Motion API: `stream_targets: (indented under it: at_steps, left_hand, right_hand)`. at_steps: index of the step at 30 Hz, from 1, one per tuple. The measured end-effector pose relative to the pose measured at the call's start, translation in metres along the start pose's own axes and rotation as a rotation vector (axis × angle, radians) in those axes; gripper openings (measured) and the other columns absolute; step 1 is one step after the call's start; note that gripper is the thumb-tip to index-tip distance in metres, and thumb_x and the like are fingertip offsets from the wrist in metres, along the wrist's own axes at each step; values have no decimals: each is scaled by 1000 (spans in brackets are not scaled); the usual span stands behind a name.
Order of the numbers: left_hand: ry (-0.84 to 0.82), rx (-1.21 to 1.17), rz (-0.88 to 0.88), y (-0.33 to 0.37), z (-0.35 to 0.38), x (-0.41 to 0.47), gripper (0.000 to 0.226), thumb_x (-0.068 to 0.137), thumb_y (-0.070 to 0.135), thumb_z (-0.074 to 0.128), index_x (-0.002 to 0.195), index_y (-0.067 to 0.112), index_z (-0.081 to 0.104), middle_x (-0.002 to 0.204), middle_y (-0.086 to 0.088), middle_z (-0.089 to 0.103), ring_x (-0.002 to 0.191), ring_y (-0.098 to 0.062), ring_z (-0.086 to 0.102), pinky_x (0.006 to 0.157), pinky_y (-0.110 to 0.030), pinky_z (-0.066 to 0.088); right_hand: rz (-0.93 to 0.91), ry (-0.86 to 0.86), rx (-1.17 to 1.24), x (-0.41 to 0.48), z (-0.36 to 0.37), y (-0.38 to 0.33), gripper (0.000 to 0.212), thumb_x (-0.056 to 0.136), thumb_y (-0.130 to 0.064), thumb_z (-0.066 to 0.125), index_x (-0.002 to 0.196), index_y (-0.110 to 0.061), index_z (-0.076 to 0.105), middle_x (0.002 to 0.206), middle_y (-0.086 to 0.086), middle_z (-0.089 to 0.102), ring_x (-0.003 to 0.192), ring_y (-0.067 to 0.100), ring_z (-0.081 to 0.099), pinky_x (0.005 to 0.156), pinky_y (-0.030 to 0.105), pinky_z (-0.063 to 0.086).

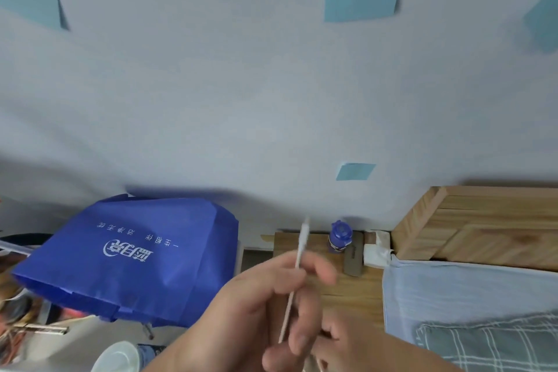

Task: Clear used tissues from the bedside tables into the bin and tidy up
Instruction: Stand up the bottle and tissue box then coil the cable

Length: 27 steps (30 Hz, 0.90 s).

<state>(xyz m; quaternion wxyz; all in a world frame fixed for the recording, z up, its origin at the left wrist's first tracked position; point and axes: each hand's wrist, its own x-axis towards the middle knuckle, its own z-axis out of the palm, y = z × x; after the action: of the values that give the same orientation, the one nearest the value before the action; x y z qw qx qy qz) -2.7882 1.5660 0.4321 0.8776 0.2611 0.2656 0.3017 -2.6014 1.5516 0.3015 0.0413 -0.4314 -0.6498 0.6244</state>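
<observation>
Closest in, the left hand (259,308) pinches a white cable (303,241) in curled fingers, its plug end standing up over the bench (362,296). The right hand (350,344) sits low by the cable's lower run, its grip too hidden to tell. What looks like a used tissue (375,254) lies at the bench's far right corner, against the bed frame (468,220) — untouched. Risks, as I judge them: the plug end could swing into the nearby blue bottle (339,237) and tip it — and the wedged tissue may tear or be overlooked while the cable occupies the hands.
</observation>
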Motion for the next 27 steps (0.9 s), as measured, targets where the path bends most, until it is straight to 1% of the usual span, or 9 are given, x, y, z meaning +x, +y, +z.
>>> stream_targets:
  at_steps: [5, 10, 12, 14, 17, 19, 21, 24, 27]
  left_hand:
    - [202, 844, -501, -18, -19, 6, 47, 93, 65, 53, 72, 25, 62, 50, 7, 49, 42, -12, 37, 42, -20, 32]
    - [348, 1369, -508, -45, -50, 27, 36, 108, 44, 36, 90, 31, 64, 88, 5, 83, 64, -10, 73, 76, -36, 61]
    - [523, 1223, -348, -50, -56, 36, 36, 113, 39, 37, 103, 25, 68, 96, 1, 83, 80, -14, 79, 85, -40, 62]
    - [666, 711, -130, -50, -52, 47, 37, 115, 26, 37, 114, 16, 73, 102, -2, 84, 94, -16, 80, 89, -41, 63]
    - [610, -16, 124, -33, -40, 63, 39, 105, 6, 36, 111, 4, 75, 108, -15, 82, 103, -31, 80, 82, -39, 65]
    - [434, -286, 197, -22, -29, 66, 38, 90, 2, 41, 92, 6, 79, 87, -11, 76, 79, -28, 77, 68, -35, 64]
    - [274, -364, 231, -11, -19, 64, 32, 80, 6, 42, 80, 12, 73, 67, -2, 56, 55, -18, 54, 54, -29, 49]
    - [108, -334, 192, 6, -10, 55, 15, 77, 17, 47, 75, 15, 62, 59, 3, 36, 52, -15, 24, 51, -27, 22]
    - [62, 75, -51, 8, -6, 40, 13, 75, 24, 61, 64, 18, 60, 51, 6, 33, 47, -12, 19, 45, -25, 14]
  right_hand:
    - [10, 226, -157, -9, -67, -12, 24, 73, -54, 67, 62, -34, 60, 55, -16, 50, 54, 1, 42, 57, 23, 35]
    - [-16, 303, -323, -23, -81, -31, 31, 84, -57, 61, 70, -29, 58, 57, -14, 53, 53, 5, 44, 53, 19, 35]
    - [-23, 342, -245, -27, -75, -36, 29, 89, -53, 56, 73, -30, 60, 58, -13, 53, 53, 3, 44, 55, 19, 35]
    - [-44, 332, -177, -30, -58, -39, 29, 95, -50, 50, 76, -30, 60, 59, -12, 55, 54, 2, 45, 57, 24, 37]
    - [-33, 317, 96, -28, -23, -38, 33, 103, -43, 49, 76, -29, 61, 55, -9, 55, 52, 2, 45, 58, 26, 40]
    - [-11, 310, 321, -24, -10, -37, 39, 104, -46, 49, 72, -29, 63, 52, -6, 54, 48, 6, 45, 54, 23, 40]
    - [-13, 299, 429, -20, -9, -34, 46, 98, -61, 49, 69, -28, 63, 51, -6, 53, 45, 6, 44, 49, 17, 38]
    - [-41, 267, 303, -18, -20, -27, 62, 85, -82, 50, 65, -24, 59, 53, -11, 52, 49, 5, 44, 51, 15, 37]
    - [-8, 241, -2, -17, -49, -23, 72, 71, -88, 59, 70, -16, 55, 56, -13, 47, 55, 2, 39, 55, 24, 37]
